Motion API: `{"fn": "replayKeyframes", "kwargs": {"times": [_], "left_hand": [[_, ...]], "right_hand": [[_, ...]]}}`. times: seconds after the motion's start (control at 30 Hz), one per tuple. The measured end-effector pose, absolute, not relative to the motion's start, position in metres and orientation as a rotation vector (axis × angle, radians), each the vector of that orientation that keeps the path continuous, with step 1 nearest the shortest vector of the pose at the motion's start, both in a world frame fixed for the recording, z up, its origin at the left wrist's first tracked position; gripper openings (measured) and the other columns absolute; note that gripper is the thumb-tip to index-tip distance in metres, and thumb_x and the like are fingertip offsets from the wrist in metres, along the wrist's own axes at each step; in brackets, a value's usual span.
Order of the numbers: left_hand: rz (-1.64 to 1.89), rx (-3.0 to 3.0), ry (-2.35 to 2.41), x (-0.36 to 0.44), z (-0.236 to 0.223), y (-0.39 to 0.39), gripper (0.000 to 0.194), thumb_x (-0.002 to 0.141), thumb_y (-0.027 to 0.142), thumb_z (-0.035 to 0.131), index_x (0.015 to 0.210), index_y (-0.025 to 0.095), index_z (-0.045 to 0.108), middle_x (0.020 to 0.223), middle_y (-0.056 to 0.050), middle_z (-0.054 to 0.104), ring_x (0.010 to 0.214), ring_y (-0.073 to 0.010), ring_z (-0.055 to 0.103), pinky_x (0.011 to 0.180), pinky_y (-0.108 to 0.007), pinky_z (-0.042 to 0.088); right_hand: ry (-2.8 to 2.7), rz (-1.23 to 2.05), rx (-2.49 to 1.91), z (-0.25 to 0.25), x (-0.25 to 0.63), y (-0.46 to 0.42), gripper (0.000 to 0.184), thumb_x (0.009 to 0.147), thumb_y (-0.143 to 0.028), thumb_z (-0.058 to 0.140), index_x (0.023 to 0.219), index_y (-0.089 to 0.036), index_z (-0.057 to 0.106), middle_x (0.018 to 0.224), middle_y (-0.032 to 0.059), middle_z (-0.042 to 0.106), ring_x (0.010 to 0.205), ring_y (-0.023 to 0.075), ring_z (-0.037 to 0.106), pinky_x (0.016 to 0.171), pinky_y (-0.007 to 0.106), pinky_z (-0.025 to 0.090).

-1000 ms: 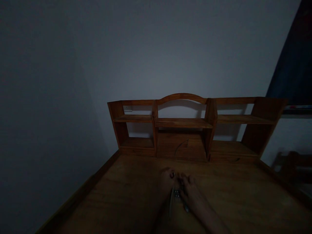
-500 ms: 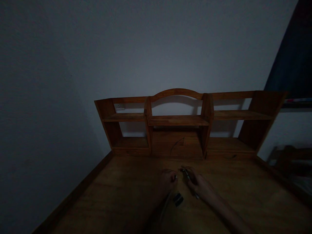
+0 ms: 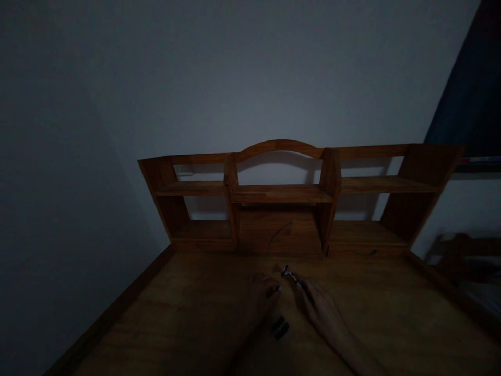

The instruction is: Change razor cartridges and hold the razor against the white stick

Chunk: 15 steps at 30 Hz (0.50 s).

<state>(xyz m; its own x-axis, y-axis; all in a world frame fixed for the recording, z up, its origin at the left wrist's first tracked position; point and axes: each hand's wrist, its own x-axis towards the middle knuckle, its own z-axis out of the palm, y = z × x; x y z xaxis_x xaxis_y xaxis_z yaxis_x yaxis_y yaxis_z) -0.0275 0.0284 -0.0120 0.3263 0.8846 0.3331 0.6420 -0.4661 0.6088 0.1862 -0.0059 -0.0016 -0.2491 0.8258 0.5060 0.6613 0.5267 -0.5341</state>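
Observation:
In the head view my right hand [image 3: 315,300] is closed around the handle of a razor [image 3: 291,277]. Its shiny head points up and to the left, over the desk. To the left, my left hand [image 3: 264,293] has its fingers curled in a pinch on a small dark piece [image 3: 271,291], too dim to name. A dark, two-part block [image 3: 280,328] lies on the desk between my forearms, touched by neither hand.
The wooden desk [image 3: 188,308] backs onto a wooden shelf unit [image 3: 282,196] with several compartments. A pale wall [image 3: 254,78] rises behind it. A wall socket [image 3: 183,170] shows through the left upper opening. The room is dim.
The razor has turned in my right hand, so its head now shows more clearly and its handle end is covered. The view has shifted slightly. My left hand stays pinched.

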Motion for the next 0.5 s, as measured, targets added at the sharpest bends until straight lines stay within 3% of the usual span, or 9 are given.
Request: {"fn": "replayKeyframes", "kwargs": {"times": [0.17, 0.33, 0.5], "left_hand": [[1.095, 2.031, 1.311, -0.023, -0.016, 0.031, 0.025, 0.087, 0.037, 0.053, 0.096, 0.026, 0.072, 0.102, -0.005, 0.068, 0.097, -0.0220, 0.061, 0.092, -0.041, 0.045], [1.401, 1.786, 1.185, -0.019, -0.010, 0.029, 0.033, 0.092, 0.041, 0.045, 0.100, 0.023, 0.071, 0.102, -0.006, 0.068, 0.094, -0.0187, 0.062, 0.086, -0.033, 0.049], [1.325, 1.725, 1.117, -0.018, -0.006, 0.023, 0.034, 0.090, 0.044, 0.050, 0.099, 0.020, 0.073, 0.097, -0.005, 0.071, 0.091, -0.0189, 0.064, 0.083, -0.030, 0.050]], "right_hand": [[-1.995, 0.237, -1.236, -0.008, 0.184, -0.006, 0.023, 0.096, -0.026, 0.040, 0.112, -0.022, 0.056, 0.104, 0.0092, 0.064, 0.094, 0.0230, 0.063, 0.085, 0.039, 0.052], [-2.036, 0.276, -1.166, -0.007, 0.177, -0.012, 0.020, 0.097, -0.026, 0.040, 0.111, -0.023, 0.053, 0.103, 0.0085, 0.061, 0.094, 0.0219, 0.061, 0.085, 0.037, 0.051], [-2.080, 0.384, -1.122, 0.002, 0.175, -0.019, 0.020, 0.098, -0.028, 0.038, 0.111, -0.022, 0.052, 0.104, 0.0090, 0.060, 0.095, 0.0215, 0.059, 0.086, 0.037, 0.049]]}}
